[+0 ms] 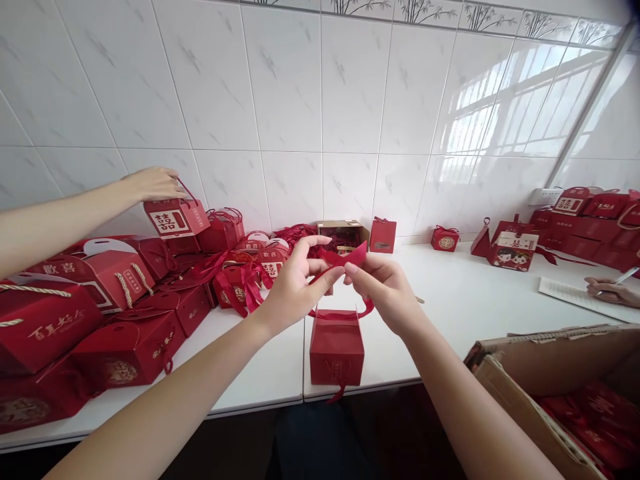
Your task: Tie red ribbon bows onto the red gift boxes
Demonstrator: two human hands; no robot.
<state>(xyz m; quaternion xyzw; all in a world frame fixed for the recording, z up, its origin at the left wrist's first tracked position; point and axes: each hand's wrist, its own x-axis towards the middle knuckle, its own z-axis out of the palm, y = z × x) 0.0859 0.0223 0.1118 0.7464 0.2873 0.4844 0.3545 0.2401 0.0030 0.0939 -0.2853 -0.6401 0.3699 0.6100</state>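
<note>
A red ribbon [356, 256] is pinched between the fingertips of my left hand [306, 277] and my right hand [383, 285], which meet above the table. Below them a small red gift box [337, 347] stands at the front edge of the white table, with part of the ribbon running across its top and a short end hanging down its front. My left index finger is stretched out, while the thumb presses the ribbon. The thumb and forefinger of my right hand close on it from the other side.
Stacked red gift boxes [150, 333] and loose ribbons [243, 283] cover the left. Another person's hand [157, 183] grips a box [175, 219] there. A cardboard carton [500, 387] sits at right front. Beyond it, a hand with a pen [613, 291] rests on a notepad [570, 291].
</note>
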